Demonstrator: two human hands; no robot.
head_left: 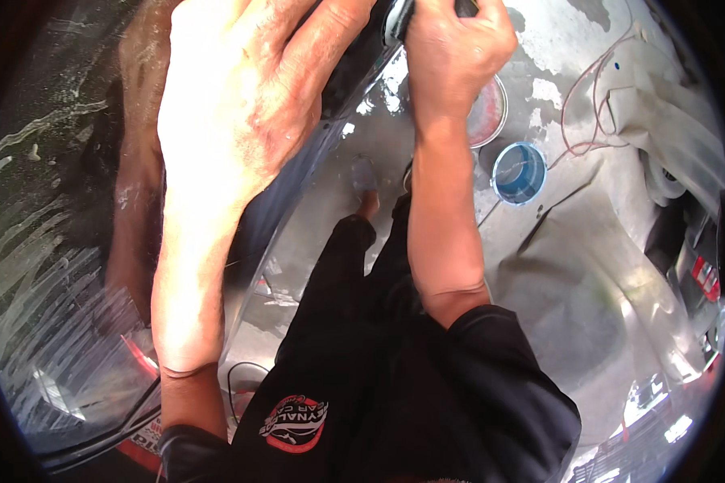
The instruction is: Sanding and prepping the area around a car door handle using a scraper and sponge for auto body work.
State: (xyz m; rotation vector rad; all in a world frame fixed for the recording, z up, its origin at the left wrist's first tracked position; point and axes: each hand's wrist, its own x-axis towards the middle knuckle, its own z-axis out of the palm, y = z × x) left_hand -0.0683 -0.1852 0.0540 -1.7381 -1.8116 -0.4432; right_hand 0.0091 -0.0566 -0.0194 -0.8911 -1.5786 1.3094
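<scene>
My left hand is over a dark glossy car panel or window, its fingers stretched toward the top edge, where their tips are cut off. Strong light washes out much of that hand, and whether it presses on the surface or is just above it I cannot tell. Whitish smears and streaks cover the dark surface, which mirrors my left arm. My right hand is closed at the top, right of the panel's edge. Something dark shows at its fingers, too little to name. A shiny black part lies just left of it.
On the grey, patchy floor stand a blue bucket and, partly behind my right forearm, a round reddish container. A thin reddish hose or cord loops at the right. Crumpled grey sheeting spreads along the right side.
</scene>
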